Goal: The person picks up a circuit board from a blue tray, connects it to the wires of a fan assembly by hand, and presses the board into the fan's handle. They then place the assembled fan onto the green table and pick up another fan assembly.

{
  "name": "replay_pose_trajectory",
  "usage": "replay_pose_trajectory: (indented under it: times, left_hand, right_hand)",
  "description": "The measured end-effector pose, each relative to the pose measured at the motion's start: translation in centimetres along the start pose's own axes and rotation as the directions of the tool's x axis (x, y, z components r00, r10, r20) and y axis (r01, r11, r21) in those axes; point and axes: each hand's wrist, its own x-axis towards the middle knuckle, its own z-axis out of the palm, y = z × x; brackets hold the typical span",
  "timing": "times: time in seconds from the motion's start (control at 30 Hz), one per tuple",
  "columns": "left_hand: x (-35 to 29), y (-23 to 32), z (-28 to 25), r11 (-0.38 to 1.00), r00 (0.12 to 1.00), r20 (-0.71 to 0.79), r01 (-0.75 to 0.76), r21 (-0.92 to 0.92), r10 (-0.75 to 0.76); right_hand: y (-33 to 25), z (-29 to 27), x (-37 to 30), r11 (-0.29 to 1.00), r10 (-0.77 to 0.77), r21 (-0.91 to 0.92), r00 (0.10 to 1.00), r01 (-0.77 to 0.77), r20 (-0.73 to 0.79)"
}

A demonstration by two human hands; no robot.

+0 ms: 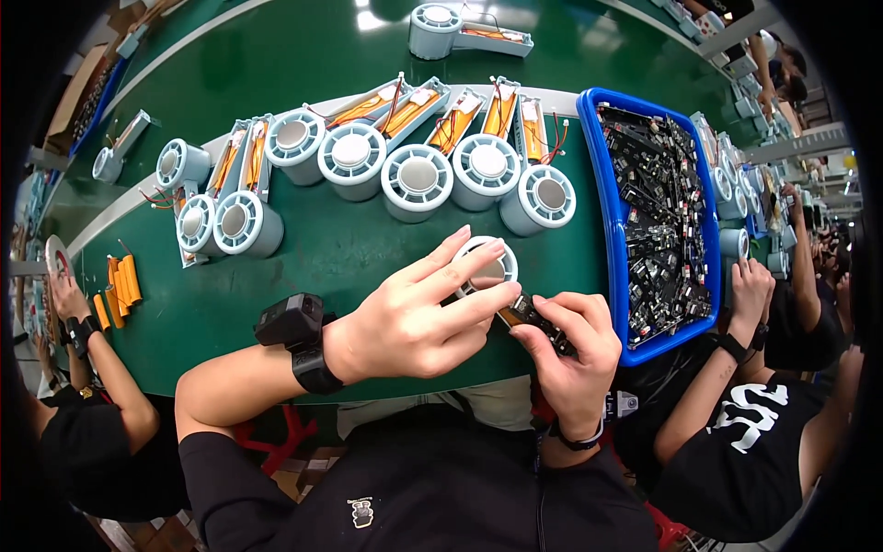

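My left hand (428, 313) is wrapped over the round head of a handheld fan housing (489, 270) at the front of the table, its fingers spread across the rim. A silver disc shows in the middle of that head. My right hand (578, 350) pinches a black circuit board (544, 326) between thumb and forefinger, at the housing's handle. A bit of orange battery (511, 316) peeks out between the board and my left fingers. Most of the handle is covered by my hands, so I cannot tell whether the board sits inside it.
Several light blue fan housings (417, 180) with orange batteries and wires stand in an arc beyond my hands. To the right lies a blue bin (602, 216) heaped with black circuit boards (658, 230). Loose orange batteries (118, 293) lie at left. Co-workers sit on both sides.
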Motion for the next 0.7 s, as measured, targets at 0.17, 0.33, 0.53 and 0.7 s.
replay_pose_trajectory:
  times: [0.17,0.33,0.53,0.7]
  left_hand:
    - [-0.2,0.3,0.8,1.0,0.99,-0.136,0.023,-0.019,-0.025]
    - [-0.3,0.3,1.3,0.999,0.993,-0.115,-0.003,0.053,0.009]
    - [-0.1,0.5,1.2,0.997,0.996,-0.089,0.009,0.075,-0.002]
    - [-0.1,-0.1,0.8,0.997,0.999,-0.04,-0.016,0.078,0.019]
  right_hand:
    - [-0.7,0.3,-0.7,0.997,0.061,-0.052,0.998,-0.061,0.002]
    - [-0.9,-0.1,-0.9,0.981,0.046,-0.188,0.998,-0.035,0.052]
    - [2.4,-1.1,-0.8,0.95,0.098,0.272,0.974,-0.152,0.202]
    - [2.6,-0.7,0.0,0.723,0.257,0.566,0.914,-0.397,0.313]
